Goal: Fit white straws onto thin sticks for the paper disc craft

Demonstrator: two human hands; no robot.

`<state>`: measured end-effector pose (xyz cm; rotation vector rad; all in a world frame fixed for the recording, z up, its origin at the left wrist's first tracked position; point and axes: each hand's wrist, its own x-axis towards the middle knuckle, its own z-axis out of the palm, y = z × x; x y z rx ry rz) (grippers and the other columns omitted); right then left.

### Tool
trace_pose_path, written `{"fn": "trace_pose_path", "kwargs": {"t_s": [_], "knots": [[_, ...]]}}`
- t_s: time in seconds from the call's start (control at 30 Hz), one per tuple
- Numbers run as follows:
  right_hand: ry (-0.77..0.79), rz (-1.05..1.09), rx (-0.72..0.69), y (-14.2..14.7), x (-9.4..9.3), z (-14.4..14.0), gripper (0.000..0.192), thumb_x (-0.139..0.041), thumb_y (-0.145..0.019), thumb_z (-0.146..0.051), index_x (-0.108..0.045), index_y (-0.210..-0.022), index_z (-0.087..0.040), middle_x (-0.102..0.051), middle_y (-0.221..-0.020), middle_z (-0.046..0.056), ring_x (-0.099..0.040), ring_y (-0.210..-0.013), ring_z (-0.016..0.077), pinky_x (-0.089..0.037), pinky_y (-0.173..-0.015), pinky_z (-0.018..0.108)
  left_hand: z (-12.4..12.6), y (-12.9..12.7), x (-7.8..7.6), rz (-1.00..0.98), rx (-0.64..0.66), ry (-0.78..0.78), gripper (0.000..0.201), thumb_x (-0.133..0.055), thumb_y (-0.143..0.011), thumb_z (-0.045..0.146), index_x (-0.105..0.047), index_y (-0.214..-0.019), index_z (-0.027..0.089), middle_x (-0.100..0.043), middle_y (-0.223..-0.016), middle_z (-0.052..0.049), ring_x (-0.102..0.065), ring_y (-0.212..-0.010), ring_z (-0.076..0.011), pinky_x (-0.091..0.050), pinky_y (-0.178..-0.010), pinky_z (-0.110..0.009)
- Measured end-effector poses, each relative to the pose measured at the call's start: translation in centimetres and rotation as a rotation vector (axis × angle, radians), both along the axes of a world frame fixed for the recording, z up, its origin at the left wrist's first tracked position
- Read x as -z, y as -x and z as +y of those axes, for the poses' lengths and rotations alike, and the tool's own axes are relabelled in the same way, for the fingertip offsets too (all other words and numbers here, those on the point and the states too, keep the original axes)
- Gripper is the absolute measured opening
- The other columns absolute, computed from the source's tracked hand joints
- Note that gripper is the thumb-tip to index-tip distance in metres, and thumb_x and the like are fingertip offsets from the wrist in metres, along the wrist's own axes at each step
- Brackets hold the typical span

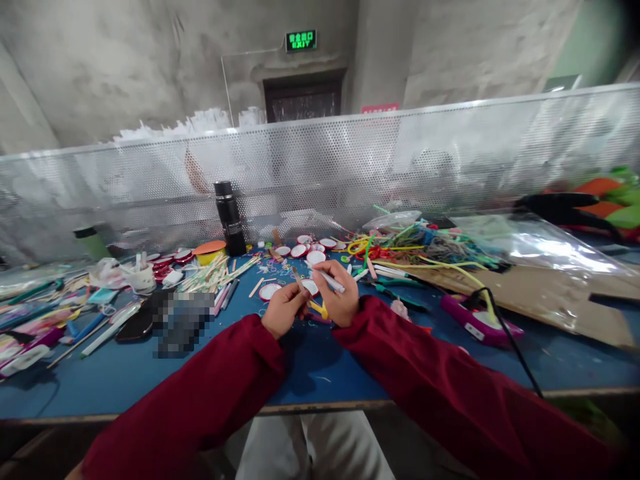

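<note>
Surface: blue counter [320, 373], littered with craft bits.
Left hand [284, 312]: pinching a thin stick [299, 280], angled far-right.
Right hand [340, 295]: grasping a white pen [330, 280], probably; tip pointing left at the stick.

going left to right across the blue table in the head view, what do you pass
green-capped bottle → white tape roll → black flask → left hand → right hand holding a white stick → tangle of coloured cords → magenta glue gun
</note>
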<state>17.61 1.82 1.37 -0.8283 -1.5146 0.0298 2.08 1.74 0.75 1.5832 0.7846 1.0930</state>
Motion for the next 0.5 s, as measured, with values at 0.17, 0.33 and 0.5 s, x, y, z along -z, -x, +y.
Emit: {"fn": "trace_pose_path", "kwargs": {"t_s": [0.17, 0.33, 0.5], "knots": [[0.046, 0.014, -0.067, -0.3, -0.2, 0.4, 0.024, -0.05, -0.105, -0.038, -0.07, -0.108, -0.026, -0.072, -0.087, 0.003, -0.067, -0.079, 0.0194, -0.052, -0.073, 0.034, -0.6, -0.1, -0.1, 0.025, 0.011, 0.0, 0.048, -0.06, -0.086, 0.067, -0.057, -0.085, 0.019, -0.053, -0.054, 0.004, -0.044, -0.045, -0.0105, -0.032, -0.046, -0.024], [0.081, 0.079, -0.101, -0.2, -0.7, 0.1, 0.024, -0.051, -0.104, -0.042, -0.068, -0.106, -0.025, -0.071, -0.084, 0.001, -0.065, -0.067, 0.0169, -0.054, -0.071, 0.035, -1.1, -0.1, -0.5, -0.016, -0.012, 0.003, 0.048, -0.06, -0.087, 0.067, -0.056, -0.086, 0.02, -0.052, -0.054, 0.005, -0.043, -0.044, -0.0096, -0.031, -0.045, -0.024], [0.095, 0.081, -0.102, 0.0, -0.8, -0.3, 0.025, -0.052, -0.102, -0.045, -0.066, -0.106, -0.025, -0.071, -0.08, 0.002, -0.066, -0.065, 0.0186, -0.055, -0.067, 0.035, -1.0, -0.2, -0.8, -0.048, -0.04, -0.02, 0.049, -0.061, -0.085, 0.068, -0.055, -0.084, 0.02, -0.053, -0.056, 0.004, -0.045, -0.046, -0.0099, -0.035, -0.047, -0.024]]}}
